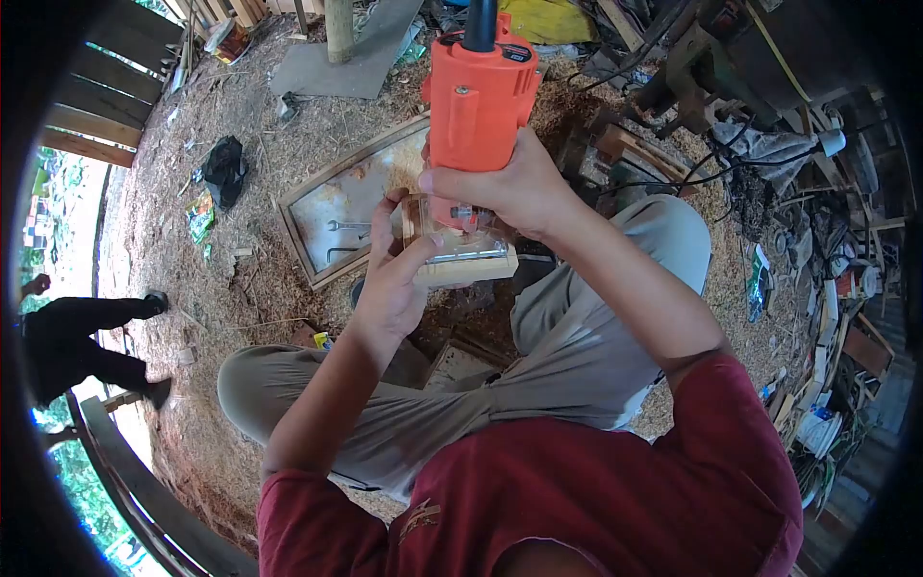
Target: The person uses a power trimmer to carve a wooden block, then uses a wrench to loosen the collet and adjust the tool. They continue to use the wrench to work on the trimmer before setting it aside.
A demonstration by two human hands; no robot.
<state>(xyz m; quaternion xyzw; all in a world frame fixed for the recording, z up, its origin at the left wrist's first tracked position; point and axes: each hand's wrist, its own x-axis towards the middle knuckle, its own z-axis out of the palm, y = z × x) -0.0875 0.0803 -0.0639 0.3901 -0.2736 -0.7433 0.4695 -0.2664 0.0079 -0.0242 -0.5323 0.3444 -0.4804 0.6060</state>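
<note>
A pale emblem [420, 517] sits on the chest of the dark red shirt [577, 490], its shape too small to read. On the orange power tool [481, 106], small dark labels [516, 54] carry light print near the end with the black cord sleeve [480, 27]; the words cannot be made out.

The tool is held up in front of the person, above the grey trousers [433, 413] and the bent knees. The right hand [514, 188] is closed round the lower part of the orange body, its forearm reaching across from the right. The left hand [392, 279] grips the side of the clear and pale base [469, 273], fingers bent around the edge and thumb lying along it.

Beyond, the tool and hands hide part of a wood-framed tray [329, 197], where a wrench [348, 226] and a hex key [344, 252] lie. Shavings cover the ground. To the left are a black bag [224, 173] and a green packet [200, 217]; to the right, dark cables [663, 183] run near machinery [692, 72]. Farther off are a grey board [312, 82] under a post [338, 34], a yellow sack [548, 21] and, at far left, another person in dark clothes [82, 337]
</note>
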